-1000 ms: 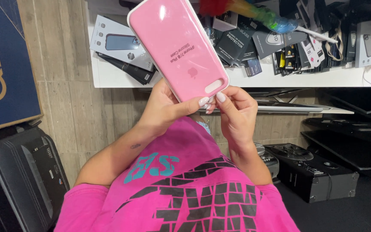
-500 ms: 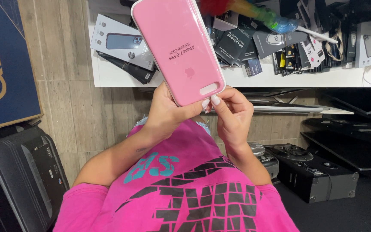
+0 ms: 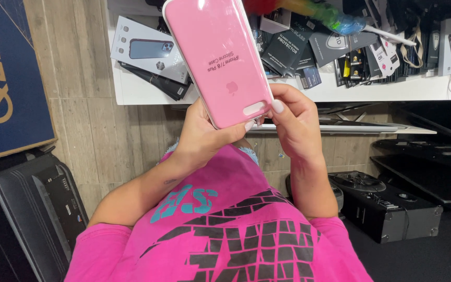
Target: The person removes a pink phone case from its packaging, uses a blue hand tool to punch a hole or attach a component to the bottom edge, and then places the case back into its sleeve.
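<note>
I hold a flat pink phone-case package (image 3: 217, 57) up in front of me, its printed back facing me and its lower end toward my hands. My left hand (image 3: 204, 133) grips the package's lower end from the left, thumb against its edge. My right hand (image 3: 293, 122) touches the lower right corner with its fingertips by the small oval cut-out. Below the hands is my pink shirt (image 3: 220, 235) with dark and teal print.
A white table (image 3: 131, 91) beyond the hands carries a grey phone-case box (image 3: 144, 49) and several dark accessory packages (image 3: 288, 47). A blue carton (image 3: 6, 78) leans at left, a black screen (image 3: 37, 209) at lower left, a black turntable-like unit (image 3: 387, 201) at right.
The pink package has shifted a little to the left and turned more upright. My right fingertips have slid closer to its lower corner.
</note>
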